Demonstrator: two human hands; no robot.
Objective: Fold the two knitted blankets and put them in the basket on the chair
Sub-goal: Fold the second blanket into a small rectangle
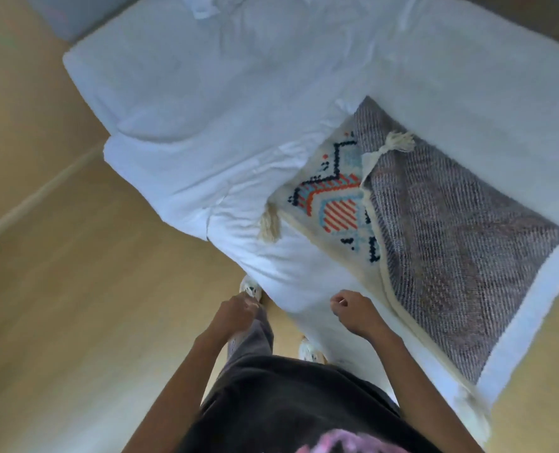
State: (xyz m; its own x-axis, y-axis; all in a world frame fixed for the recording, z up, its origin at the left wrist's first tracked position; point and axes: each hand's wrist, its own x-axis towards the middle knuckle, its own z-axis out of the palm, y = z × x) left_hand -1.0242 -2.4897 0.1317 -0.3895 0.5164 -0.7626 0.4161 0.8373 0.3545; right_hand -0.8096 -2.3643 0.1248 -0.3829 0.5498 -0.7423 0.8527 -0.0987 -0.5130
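Note:
One knitted blanket (451,240) lies on the white bed, partly folded over itself: its greyish woven underside faces up, and a cream strip with an orange, blue and black pattern (333,204) shows at the left. Cream tassels hang at its corners. My left hand (235,313) hangs over the floor with loosely curled fingers, holding nothing. My right hand (356,310) hovers at the bed's near edge, just left of the blanket's border, fingers curled and holding nothing. No second blanket, basket or chair is in view.
The white bed (225,103) fills the upper middle, its duvet rumpled. Wooden floor (75,289) spreads to the left and below. My feet in white shoes stand against the bed's near edge.

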